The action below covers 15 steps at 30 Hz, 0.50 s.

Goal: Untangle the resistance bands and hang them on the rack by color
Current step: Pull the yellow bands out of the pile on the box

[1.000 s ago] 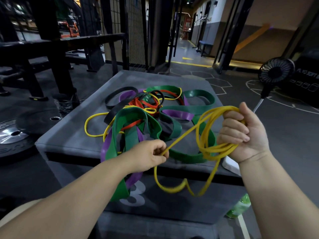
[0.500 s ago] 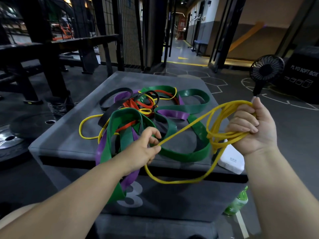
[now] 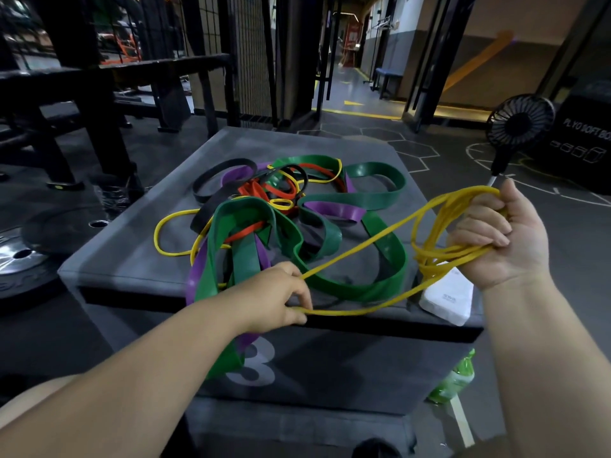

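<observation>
A tangle of resistance bands [image 3: 284, 213] in green, purple, orange, black and yellow lies on a grey plyo box [image 3: 132, 259]. My right hand [image 3: 502, 236] grips several coils of thin yellow band [image 3: 443, 233] above the box's right side. One yellow loop [image 3: 360, 249] stretches from those coils down to my left hand [image 3: 277, 299], which pinches it with curled fingers over the box's front edge. A wide green band [image 3: 393, 259] lies under the stretched loop. No rack for the bands is recognisable in this view.
A white device [image 3: 446, 299] sits on the box's front right corner. A small black fan [image 3: 519, 123] stands to the right, a green bottle [image 3: 453, 381] on the floor below. Weight plates [image 3: 20, 259] lie left; black frames and benches stand behind.
My hands have drawn apart, so the hanging yellow loop has been pulled up off the box front and now runs tauter between them. My right hand rose slightly.
</observation>
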Motion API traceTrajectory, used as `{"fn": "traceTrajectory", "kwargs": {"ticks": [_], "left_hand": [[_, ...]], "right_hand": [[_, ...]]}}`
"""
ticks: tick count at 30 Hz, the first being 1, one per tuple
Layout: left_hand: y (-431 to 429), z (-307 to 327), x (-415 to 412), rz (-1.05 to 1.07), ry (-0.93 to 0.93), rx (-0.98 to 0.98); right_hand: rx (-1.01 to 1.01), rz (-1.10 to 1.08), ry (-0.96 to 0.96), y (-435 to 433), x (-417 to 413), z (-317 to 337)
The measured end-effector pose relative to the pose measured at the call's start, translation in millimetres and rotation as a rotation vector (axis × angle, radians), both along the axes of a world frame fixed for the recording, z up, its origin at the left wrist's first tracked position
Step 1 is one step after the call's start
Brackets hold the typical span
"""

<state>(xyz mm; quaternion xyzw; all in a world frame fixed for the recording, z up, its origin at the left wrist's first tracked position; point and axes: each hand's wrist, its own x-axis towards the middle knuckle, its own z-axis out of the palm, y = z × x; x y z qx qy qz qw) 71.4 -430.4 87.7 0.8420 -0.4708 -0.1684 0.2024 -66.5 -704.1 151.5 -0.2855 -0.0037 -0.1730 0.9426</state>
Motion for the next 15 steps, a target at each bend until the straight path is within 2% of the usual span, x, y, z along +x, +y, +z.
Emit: {"fn": "traceTrajectory", "kwargs": {"ticks": [4, 8, 10, 15], "left_hand": [[2, 2, 7, 0.042, 0.107, -0.209], [4, 13, 11, 0.187, 0.202, -0.528], [6, 19, 12, 0.264, 0.269, -0.611], [-1, 31, -4, 0.348, 0.616, -0.747]], "right_hand": [[-0.048, -0.053, 0.05, 4, -1, 2], [-0.162, -0.036, 0.123, 9, -2, 6], [-0.21, -0.003, 0.144, 14, -2, 7], [-0.384, 0.143, 0.157, 35, 6, 7]]}}
